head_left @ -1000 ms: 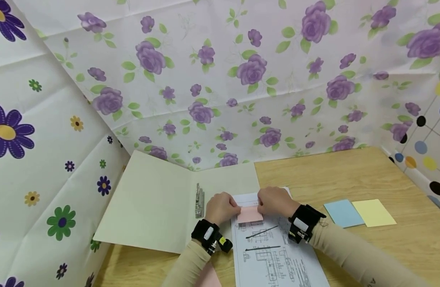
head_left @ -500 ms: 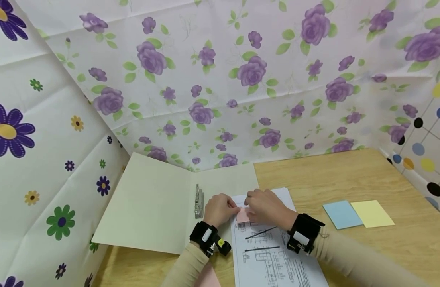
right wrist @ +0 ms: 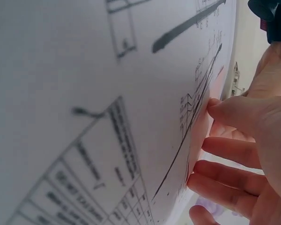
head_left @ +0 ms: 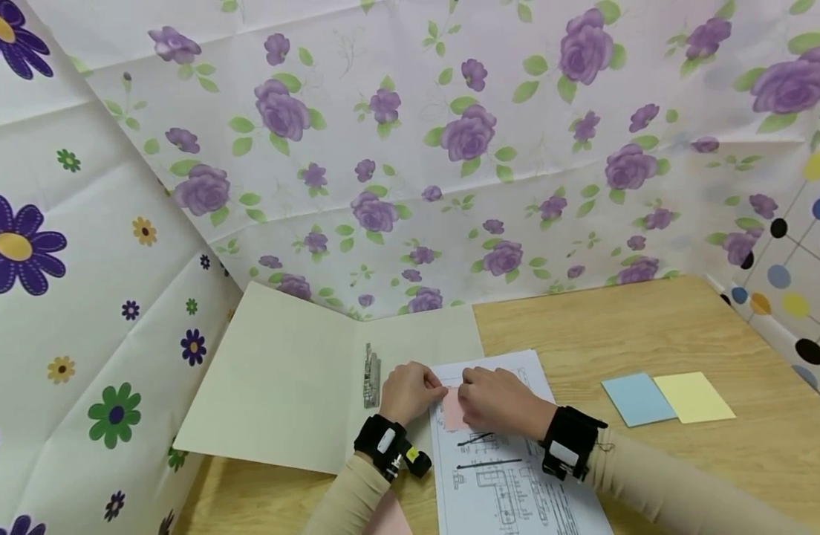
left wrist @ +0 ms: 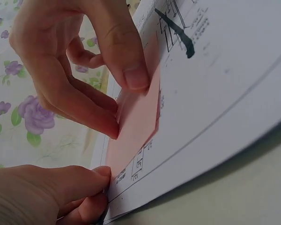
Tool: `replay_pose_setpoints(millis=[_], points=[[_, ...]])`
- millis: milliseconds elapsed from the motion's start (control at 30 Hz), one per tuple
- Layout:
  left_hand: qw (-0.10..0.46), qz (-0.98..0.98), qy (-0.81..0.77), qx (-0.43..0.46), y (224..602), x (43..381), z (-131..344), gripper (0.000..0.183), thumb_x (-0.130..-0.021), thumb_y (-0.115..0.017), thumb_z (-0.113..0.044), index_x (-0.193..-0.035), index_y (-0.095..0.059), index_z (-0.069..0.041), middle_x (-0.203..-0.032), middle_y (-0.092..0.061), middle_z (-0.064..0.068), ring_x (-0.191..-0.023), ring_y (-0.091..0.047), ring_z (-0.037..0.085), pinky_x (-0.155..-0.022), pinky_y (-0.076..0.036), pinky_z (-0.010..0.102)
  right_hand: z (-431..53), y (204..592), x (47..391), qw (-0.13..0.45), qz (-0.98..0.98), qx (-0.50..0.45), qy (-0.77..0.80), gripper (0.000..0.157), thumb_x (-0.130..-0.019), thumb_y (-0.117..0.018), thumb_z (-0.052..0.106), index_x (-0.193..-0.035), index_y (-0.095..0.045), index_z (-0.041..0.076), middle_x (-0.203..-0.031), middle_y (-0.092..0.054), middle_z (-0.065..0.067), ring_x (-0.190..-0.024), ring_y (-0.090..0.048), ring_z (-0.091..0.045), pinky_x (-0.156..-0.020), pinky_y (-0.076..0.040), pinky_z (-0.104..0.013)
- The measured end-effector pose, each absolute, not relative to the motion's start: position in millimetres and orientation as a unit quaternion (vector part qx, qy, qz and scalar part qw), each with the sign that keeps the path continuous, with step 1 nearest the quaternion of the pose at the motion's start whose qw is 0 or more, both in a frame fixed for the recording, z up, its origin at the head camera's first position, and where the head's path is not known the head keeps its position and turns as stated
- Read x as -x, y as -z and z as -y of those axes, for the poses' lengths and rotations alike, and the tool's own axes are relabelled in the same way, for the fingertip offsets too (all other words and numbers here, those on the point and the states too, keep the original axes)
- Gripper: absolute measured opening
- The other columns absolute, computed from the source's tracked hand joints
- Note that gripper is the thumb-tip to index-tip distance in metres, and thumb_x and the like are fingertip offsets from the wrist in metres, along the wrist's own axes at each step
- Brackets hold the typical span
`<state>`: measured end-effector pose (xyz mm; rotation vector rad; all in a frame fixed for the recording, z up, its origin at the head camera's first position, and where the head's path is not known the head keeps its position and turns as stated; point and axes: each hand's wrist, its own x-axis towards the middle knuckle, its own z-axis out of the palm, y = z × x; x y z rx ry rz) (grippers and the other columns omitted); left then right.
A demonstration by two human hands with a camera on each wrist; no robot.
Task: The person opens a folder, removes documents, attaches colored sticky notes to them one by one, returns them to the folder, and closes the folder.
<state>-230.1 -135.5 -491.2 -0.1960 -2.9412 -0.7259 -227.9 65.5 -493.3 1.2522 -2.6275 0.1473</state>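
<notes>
A small pink sticky note (head_left: 453,410) lies on the upper part of a white sheet with technical drawings (head_left: 480,494). My left hand (head_left: 406,392) pinches the note's left edge between thumb and fingertips, its other fingers curled beneath. My right hand (head_left: 502,401) is over the note's right part and hides it in the head view. The left wrist view shows the right thumb (left wrist: 136,77) at one edge of the pink paper, with extended fingers touching its surface. In the right wrist view, those fingertips (right wrist: 196,180) rest along the note, spread apart.
An open cream folder (head_left: 283,379) with a metal clip (head_left: 371,377) lies left of and behind the sheet. A blue square (head_left: 639,399) and a yellow square (head_left: 694,397) overlap at the right on the wooden table (head_left: 584,327). Pink paper (head_left: 388,516) shows by the left forearm.
My right hand has left the note's far right edge, moved left over it, then slid slightly toward me along it. My left hand stays at the note's left edge.
</notes>
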Motion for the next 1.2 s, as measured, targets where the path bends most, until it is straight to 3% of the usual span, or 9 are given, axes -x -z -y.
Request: replay_pose_setpoints(millis=[267,467,600,767,967,1200], points=[[0.057,0.968,0.230,0.079,490.0,226.0,138.3,0.020,-0.079,-0.082,-0.034,-0.066,-0.073,-0.021,-0.060,-0.065,-0.010,-0.052,-0.053,0.006,-0.050,-0.042,0.025,-84.4,486.4,222.5,0.075,0.921,-0.378,-0.064,0.023,-0.078,-0.081,0.042,-0.081,-0.073,0.021,-0.092,-0.064,0.003,-0.076,-0.054,-0.014,-0.055,-0.043,-0.031],[0.088,0.966,0.211,0.120,488.3,225.2,140.5,0.017,-0.080,-0.081,-0.030,-0.069,-0.073,-0.020,-0.060,-0.065,-0.010,-0.052,-0.052,0.004,-0.051,-0.042,0.023,-89.3,486.3,226.3,0.064,0.923,-0.374,-0.071,0.025,-0.077,-0.082,0.043,-0.082,-0.074,0.020,-0.095,-0.064,0.002,-0.079,-0.053,-0.016,-0.059,-0.043,-0.031],[0.104,0.955,0.195,0.199,484.3,221.6,135.6,0.007,-0.085,-0.076,-0.025,-0.082,-0.078,-0.019,-0.074,-0.072,-0.007,-0.066,-0.061,0.008,-0.063,-0.051,0.027,-90.6,486.0,226.9,0.059,0.923,-0.374,-0.071,0.025,-0.076,-0.083,0.043,-0.080,-0.074,0.020,-0.091,-0.063,0.003,-0.077,-0.052,-0.015,-0.058,-0.043,-0.030],[0.074,0.941,0.170,0.282,482.1,214.8,127.1,0.019,-0.091,-0.067,-0.016,-0.105,-0.079,-0.014,-0.100,-0.075,-0.001,-0.091,-0.066,0.014,-0.081,-0.055,0.035,-92.6,485.2,227.2,0.068,0.923,-0.374,-0.061,0.024,-0.076,-0.083,0.042,-0.073,-0.069,0.023,-0.090,-0.062,0.004,-0.076,-0.052,-0.015,-0.055,-0.042,-0.029],[0.050,0.942,0.184,0.275,488.4,210.6,126.7,0.026,-0.088,-0.066,-0.008,-0.111,-0.078,-0.012,-0.103,-0.074,-0.001,-0.093,-0.066,0.012,-0.081,-0.056,0.031,-91.4,483.0,226.9,0.067,0.920,-0.380,-0.065,0.024,-0.075,-0.083,0.041,-0.071,-0.069,0.022,-0.086,-0.060,0.004,-0.073,-0.049,-0.014,-0.054,-0.039,-0.028],[0.073,0.944,0.159,0.281,488.7,209.3,131.4,0.023,-0.090,-0.065,-0.012,-0.108,-0.079,-0.014,-0.102,-0.076,-0.002,-0.091,-0.067,0.013,-0.080,-0.056,0.031,-91.9,483.8,226.0,0.070,0.920,-0.382,-0.059,0.023,-0.076,-0.083,0.041,-0.072,-0.071,0.022,-0.085,-0.060,0.004,-0.071,-0.049,-0.015,-0.053,-0.038,-0.028]])
